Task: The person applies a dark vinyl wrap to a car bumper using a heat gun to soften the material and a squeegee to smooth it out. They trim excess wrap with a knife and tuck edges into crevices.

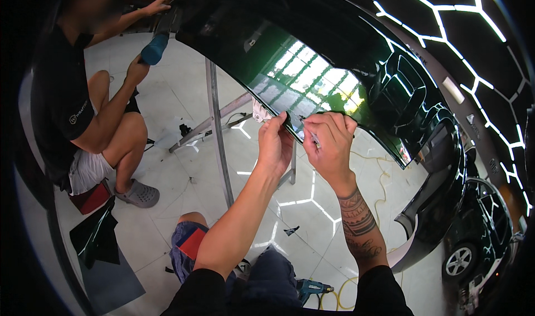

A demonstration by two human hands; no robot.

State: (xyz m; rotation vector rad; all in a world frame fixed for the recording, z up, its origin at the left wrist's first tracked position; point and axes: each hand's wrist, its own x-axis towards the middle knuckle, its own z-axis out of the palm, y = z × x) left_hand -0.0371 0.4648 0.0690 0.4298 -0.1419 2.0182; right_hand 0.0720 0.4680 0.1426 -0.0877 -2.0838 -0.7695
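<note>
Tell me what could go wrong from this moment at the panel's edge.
1. The right hand grips a slim tool pen-style, close to the left hand; a slip might catch the left fingers.
2. That tool is right at the edge of the glossy dark green car body panel, so a stray stroke could mark the finish.
3. A heat gun sits low by the person's right leg and may get kicked.

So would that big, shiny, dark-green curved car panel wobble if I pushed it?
The big, shiny, dark-green curved car panel might wobble, as it seems propped on a thin grey metal stand. It'd probably feel slippery: its surface reflects like a mirror.
</note>
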